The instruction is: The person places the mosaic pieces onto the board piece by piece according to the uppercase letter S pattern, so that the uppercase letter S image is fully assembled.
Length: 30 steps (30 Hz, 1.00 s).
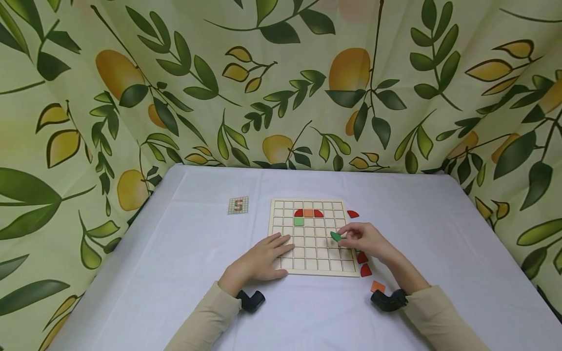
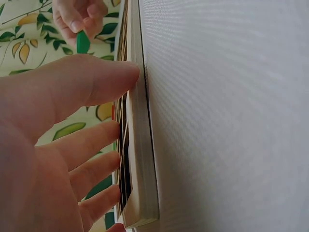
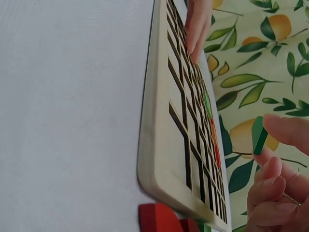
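A wooden grid board (image 1: 313, 265) lies on the white-covered table. Near its top, two red quarter-round pieces (image 1: 299, 213) flank an orange square (image 1: 309, 213), with a light green square (image 1: 298, 221) below the left one. My right hand (image 1: 366, 240) pinches a green piece (image 1: 335, 236) between thumb and finger above the board's right side; in the right wrist view the green piece (image 3: 259, 135) is clear of the board. My left hand (image 1: 263, 258) rests with fingers spread on the board's left edge; its thumb (image 2: 111, 75) touches the near rim in the left wrist view.
Right of the board lie several red quarter-round pieces (image 1: 366, 270) and an orange square piece (image 1: 378, 286). A small pattern card (image 1: 238, 205) with an S-like figure lies at the upper left. Behind the table hangs a leaf-and-fruit printed curtain (image 1: 276, 97).
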Each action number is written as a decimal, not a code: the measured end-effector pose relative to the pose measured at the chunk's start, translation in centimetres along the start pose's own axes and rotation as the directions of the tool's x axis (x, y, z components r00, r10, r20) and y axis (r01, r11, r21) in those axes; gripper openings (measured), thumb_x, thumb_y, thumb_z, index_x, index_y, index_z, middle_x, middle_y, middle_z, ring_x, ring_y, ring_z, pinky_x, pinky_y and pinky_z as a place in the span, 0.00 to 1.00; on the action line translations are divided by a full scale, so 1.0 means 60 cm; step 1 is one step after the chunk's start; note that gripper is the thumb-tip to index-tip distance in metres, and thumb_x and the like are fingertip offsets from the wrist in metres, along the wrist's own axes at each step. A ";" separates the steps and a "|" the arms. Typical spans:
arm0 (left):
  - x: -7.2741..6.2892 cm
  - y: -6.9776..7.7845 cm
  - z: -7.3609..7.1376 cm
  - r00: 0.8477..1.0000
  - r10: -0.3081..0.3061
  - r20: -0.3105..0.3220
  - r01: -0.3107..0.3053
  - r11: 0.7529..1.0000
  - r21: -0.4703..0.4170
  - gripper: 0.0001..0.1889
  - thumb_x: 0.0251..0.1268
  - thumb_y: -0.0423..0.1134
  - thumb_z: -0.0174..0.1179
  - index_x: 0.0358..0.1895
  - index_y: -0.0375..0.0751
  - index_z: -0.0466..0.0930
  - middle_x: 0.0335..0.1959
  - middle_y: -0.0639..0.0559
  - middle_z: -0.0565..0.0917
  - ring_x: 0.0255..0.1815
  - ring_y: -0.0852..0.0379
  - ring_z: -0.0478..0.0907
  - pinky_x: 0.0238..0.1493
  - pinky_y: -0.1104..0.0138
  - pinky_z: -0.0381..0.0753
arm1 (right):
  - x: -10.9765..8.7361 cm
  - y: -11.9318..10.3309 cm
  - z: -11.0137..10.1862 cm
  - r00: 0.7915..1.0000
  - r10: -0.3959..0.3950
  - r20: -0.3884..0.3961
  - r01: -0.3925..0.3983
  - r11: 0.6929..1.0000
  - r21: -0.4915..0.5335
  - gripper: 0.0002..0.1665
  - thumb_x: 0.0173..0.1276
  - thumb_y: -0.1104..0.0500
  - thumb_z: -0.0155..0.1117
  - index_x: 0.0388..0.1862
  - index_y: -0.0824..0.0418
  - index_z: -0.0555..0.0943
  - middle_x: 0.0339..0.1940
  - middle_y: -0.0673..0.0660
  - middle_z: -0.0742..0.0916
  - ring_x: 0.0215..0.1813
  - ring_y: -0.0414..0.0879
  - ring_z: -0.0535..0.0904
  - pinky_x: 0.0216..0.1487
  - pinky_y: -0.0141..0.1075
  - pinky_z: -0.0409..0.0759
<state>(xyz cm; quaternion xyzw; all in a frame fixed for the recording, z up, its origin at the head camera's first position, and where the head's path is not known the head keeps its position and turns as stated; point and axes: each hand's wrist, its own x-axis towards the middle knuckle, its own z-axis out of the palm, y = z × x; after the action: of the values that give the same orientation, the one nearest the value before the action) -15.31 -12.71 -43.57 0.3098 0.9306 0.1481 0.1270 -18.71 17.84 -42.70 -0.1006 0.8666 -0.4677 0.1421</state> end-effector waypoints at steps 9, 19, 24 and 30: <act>0.000 0.001 -0.001 1.000 0.004 0.000 -0.004 1.000 0.008 0.34 0.61 0.50 0.59 0.71 0.48 0.65 0.77 0.49 0.62 0.79 0.44 0.54 0.78 0.51 0.58 | 0.011 -0.003 0.016 1.000 -0.026 0.008 0.026 1.000 0.018 0.19 0.59 0.60 0.70 0.46 0.71 0.81 0.24 0.50 0.75 0.27 0.38 0.69 0.26 0.25 0.69; 0.000 -0.001 0.001 1.000 0.002 0.002 -0.002 1.000 0.001 0.34 0.61 0.50 0.59 0.71 0.49 0.65 0.77 0.49 0.61 0.79 0.44 0.54 0.78 0.51 0.58 | 0.024 -0.017 0.036 0.998 -0.051 0.024 0.050 0.998 0.046 0.20 0.59 0.61 0.70 0.46 0.72 0.81 0.23 0.50 0.75 0.25 0.37 0.68 0.23 0.25 0.66; -0.001 0.000 0.000 1.000 0.007 0.001 -0.007 1.000 0.002 0.33 0.61 0.50 0.59 0.71 0.49 0.65 0.77 0.49 0.61 0.79 0.44 0.54 0.78 0.51 0.59 | 0.028 -0.021 0.044 0.999 -0.037 0.024 0.035 0.998 0.060 0.20 0.59 0.60 0.70 0.47 0.71 0.80 0.24 0.50 0.76 0.25 0.37 0.68 0.23 0.25 0.66; -0.002 0.002 -0.003 1.000 0.004 0.005 -0.004 1.000 0.003 0.34 0.62 0.50 0.59 0.71 0.48 0.64 0.77 0.49 0.61 0.79 0.44 0.54 0.78 0.51 0.58 | 0.034 -0.019 0.054 0.999 -0.040 0.029 0.037 0.997 0.071 0.19 0.61 0.60 0.69 0.47 0.71 0.81 0.23 0.48 0.75 0.27 0.38 0.68 0.24 0.26 0.66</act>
<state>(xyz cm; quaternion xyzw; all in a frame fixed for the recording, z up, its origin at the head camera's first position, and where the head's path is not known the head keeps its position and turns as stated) -15.24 -12.73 -43.35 0.3120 0.9299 0.1463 0.1288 -19.50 14.04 -43.75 -0.1193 0.8453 -0.4988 0.1495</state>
